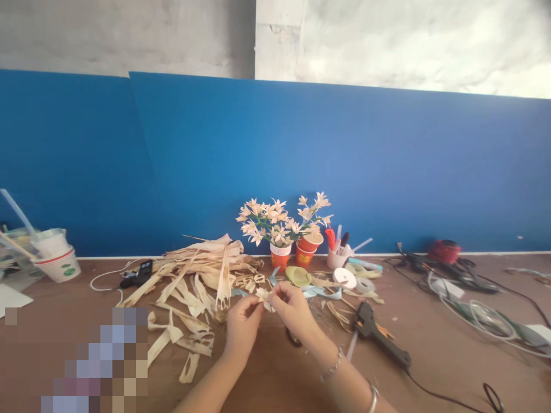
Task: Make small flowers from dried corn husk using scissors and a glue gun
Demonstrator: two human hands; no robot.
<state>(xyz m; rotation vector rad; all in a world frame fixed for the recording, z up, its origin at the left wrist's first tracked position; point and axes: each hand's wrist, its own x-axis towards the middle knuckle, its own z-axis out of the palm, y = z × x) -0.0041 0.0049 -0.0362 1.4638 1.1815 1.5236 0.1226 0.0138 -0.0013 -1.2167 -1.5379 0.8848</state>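
Note:
Between my two hands, over the middle of the brown table, is a small cream flower (pixel 262 294) with pointed petals. My left hand (pixel 244 321) pinches it from the left and below. The fingers of my right hand (pixel 289 307) are closed on its right side. Dried husk strips (pixel 198 275) lie heaped to the left of my hands. Just behind, cream flowers on green stems (pixel 271 217) stand in an orange paper cup (pixel 280 258), beside another orange cup (pixel 304 258) with more flowers.
A black glue gun (pixel 379 332) with its cable lies right of my right arm. Behind it are a white tape roll (pixel 345 278) and a pen cup (pixel 338 259). Coiled cables (pixel 486 321) spread at the far right. A white cup (pixel 60 265) stands far left, before the blue partition (pixel 193 160).

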